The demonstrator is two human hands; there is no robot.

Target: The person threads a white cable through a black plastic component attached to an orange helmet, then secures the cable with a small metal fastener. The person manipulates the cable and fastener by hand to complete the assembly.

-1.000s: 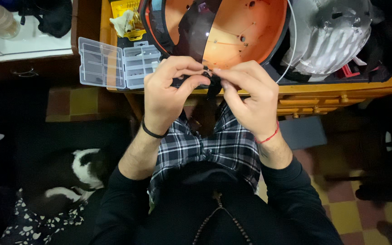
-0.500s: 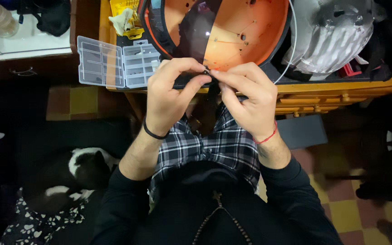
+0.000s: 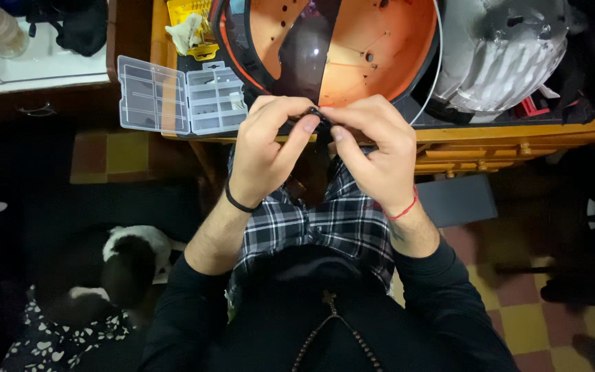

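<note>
My left hand (image 3: 266,148) and my right hand (image 3: 373,148) meet at their fingertips over the desk's front edge. Together they pinch a small dark part (image 3: 316,112) between thumbs and forefingers; its shape is too small to make out. Just beyond the fingers sits a large round orange shell with a black rim (image 3: 380,48), with a dark smoky panel (image 3: 304,58) across its middle. A black band circles my left wrist, a red cord my right.
An open clear plastic organiser box (image 3: 184,96) with small compartments lies left of the hands on the wooden desk (image 3: 490,138). A silver-white round housing (image 3: 504,55) sits at the right. A black-and-white animal (image 3: 129,265) lies on the floor at lower left.
Both hands stay together on the small part; the fingers have shifted slightly, with the left forefinger curling more over it. Nothing else moved.
</note>
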